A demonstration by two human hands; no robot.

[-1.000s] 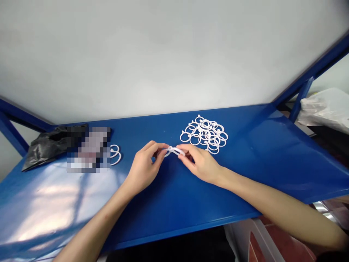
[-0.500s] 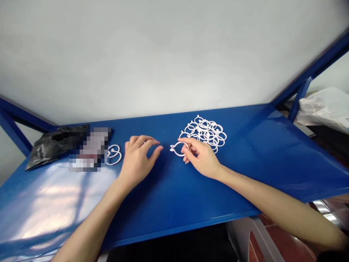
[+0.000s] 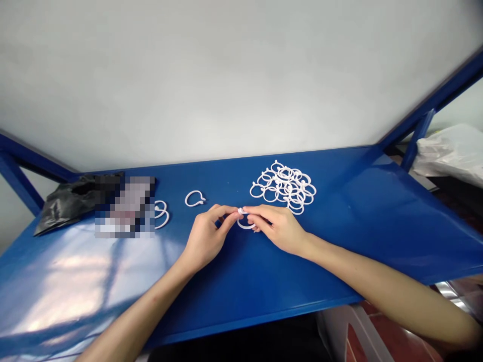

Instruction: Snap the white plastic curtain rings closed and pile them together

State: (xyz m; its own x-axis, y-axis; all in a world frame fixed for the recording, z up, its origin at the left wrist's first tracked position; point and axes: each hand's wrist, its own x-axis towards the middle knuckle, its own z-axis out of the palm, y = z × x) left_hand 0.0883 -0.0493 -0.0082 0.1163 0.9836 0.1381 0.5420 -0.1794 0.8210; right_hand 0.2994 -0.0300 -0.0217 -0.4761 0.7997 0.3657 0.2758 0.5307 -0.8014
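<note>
Between my hands is a white plastic curtain ring [image 3: 246, 227], its knobbed ends uppermost. The thumb and forefinger of my left hand [image 3: 209, 236] pinch it at the knobbed ends. My right hand [image 3: 281, 226] grips its right side, fingertips close to those of the left; the exact contact is partly hidden. Another curtain ring [image 3: 193, 199] with a gap between its ends lies alone on the blue table beyond my left hand. A pile of white rings [image 3: 286, 185] lies behind my right hand, and a pair of rings [image 3: 162, 216] overlaps further left.
A black plastic bag [image 3: 64, 203] and a pixelated flat object [image 3: 130, 201] lie on the left of the blue table [image 3: 241, 286]. A white wall [image 3: 226, 75] rises behind. Blue metal braces [image 3: 417, 141] frame the sides, with a clear plastic bag [image 3: 449, 153] beyond at right.
My left hand has moved right and closed on the ring that my right hand holds. The lone ring, hidden behind the left hand before, now shows.
</note>
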